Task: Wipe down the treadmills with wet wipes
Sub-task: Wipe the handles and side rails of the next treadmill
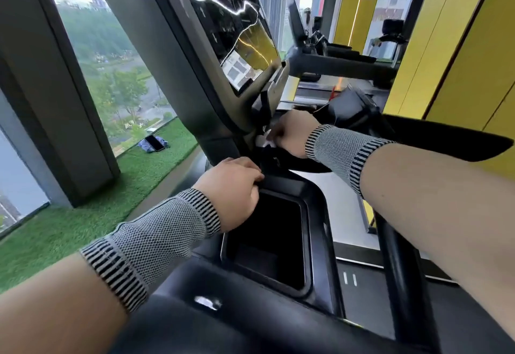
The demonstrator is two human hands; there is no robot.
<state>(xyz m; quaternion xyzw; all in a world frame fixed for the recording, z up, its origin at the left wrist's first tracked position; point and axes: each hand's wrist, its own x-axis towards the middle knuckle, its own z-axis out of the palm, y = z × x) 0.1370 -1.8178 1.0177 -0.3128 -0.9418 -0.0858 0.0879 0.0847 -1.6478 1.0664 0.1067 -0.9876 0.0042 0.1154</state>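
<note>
Soft daylight enters through the window [92,55] at the left of the frame, hazy and slightly overexposed in the upper left corner; the glossy console screen [231,24] carries bright streaked reflections (white and yellow); the storage tray [267,239] in the lower centre sinks into deep shadow; wide-angle distortion bends the edges; the foreground forearms look soft.

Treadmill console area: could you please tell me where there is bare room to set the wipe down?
The deep black rectangular tray beside the left hand looks bare. It is crowded under the glossy black screen, where the right hand holds the white wet wipe.
</note>
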